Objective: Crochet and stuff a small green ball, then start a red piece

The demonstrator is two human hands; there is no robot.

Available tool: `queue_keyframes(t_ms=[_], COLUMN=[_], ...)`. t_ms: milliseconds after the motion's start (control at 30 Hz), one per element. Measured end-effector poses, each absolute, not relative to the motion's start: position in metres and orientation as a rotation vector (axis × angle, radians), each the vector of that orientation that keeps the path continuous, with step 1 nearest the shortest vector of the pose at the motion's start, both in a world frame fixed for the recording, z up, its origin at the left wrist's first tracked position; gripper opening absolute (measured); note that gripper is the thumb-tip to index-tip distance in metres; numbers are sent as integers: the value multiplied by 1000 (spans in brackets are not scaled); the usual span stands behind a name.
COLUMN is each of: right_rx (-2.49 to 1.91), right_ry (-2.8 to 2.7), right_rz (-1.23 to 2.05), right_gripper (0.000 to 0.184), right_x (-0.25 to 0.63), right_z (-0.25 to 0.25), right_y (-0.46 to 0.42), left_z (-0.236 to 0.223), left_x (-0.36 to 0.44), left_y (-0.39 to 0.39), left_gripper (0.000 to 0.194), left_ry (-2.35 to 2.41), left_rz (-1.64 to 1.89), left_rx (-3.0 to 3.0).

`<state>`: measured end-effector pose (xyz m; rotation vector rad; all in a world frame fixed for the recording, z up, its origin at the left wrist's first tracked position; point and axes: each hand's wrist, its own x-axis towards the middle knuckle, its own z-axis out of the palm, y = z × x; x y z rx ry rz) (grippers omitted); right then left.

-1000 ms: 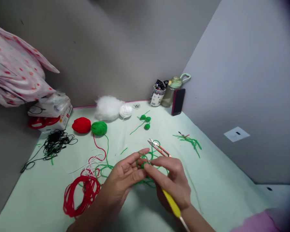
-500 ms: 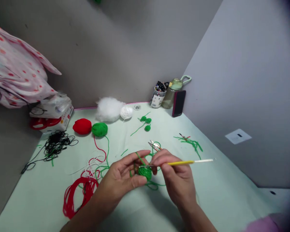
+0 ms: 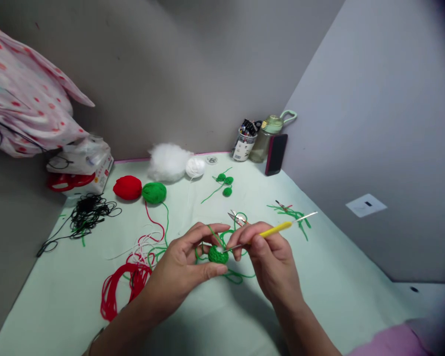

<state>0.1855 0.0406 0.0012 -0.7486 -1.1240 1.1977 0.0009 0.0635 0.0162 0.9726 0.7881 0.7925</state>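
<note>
Between the thumb and fingers of my left hand [image 3: 191, 259] is a small round green crochet piece [image 3: 218, 255], with a bit of white showing at its top. Green yarn runs up over my left index finger. My right hand [image 3: 272, 254] grips a crochet hook [image 3: 276, 230] by its yellow handle, with the metal tip at the top edge of the piece. Loops of loose green yarn [image 3: 234, 278] lie behind and below the piece. Just beyond my right fingers are scissors [image 3: 238, 218], their handles partly hidden.
Red [image 3: 127, 188] and green [image 3: 154, 193] yarn balls, white stuffing [image 3: 169, 162] and a white yarn ball [image 3: 195, 167] stand at the back. Red yarn [image 3: 109, 296] and black cord [image 3: 89, 212] lie left. Small green crocheted pieces [image 3: 227, 191], a phone [image 3: 276, 155] and a bottle [image 3: 261, 143] stand farther off.
The crochet piece has turned so its top with white inside shows. The hook has tilted, its back end higher, its tip lower against the edge. The whole view has shifted slightly.
</note>
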Motion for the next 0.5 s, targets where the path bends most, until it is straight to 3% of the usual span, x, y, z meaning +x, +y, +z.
queue_keyframes(t_ms=[267,400,500], right_rx=[-841,-856,-907], right_ry=[-1568,-1851,-1905], right_rz=[727,236,-125], right_gripper=[21,21,31], right_x=[191,185,182], right_z=[16,12,1], right_y=[31,29,26], left_z=[18,17,13], left_x=[3,10,17], left_y=[62,55,44], left_gripper=[51,48,46], left_ry=[849,897,890], left_rz=[877,983,1046], left_rx=[1007,905,826])
